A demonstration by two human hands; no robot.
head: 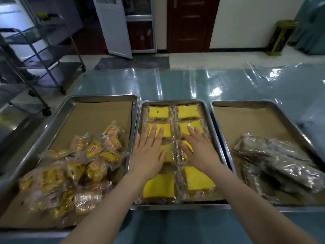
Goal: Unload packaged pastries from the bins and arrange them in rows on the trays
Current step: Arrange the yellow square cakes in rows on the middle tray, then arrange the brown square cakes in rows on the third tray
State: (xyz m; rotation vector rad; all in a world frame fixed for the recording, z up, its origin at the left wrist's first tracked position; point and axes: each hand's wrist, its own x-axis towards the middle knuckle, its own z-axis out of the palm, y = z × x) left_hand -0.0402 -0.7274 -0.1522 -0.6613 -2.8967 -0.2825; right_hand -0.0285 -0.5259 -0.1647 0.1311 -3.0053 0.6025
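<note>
Pastries [167, 132] half-hidden beneath left hand [149, 153]

Bakery/food-prep rm: s/s trays [98, 97] w/ wrapped pastries [93, 149], wheeled tray rack [58, 50], plastic-covered table [193, 81].

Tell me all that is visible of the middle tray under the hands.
The middle tray is a rectangular metal pan with a raised rim, lined with brown paper. It lies on the table between the left tray and the right tray. Eight wrapped yellow cake slices fill it in two columns. The left hand and right hand rest flat on the slices.
</note>
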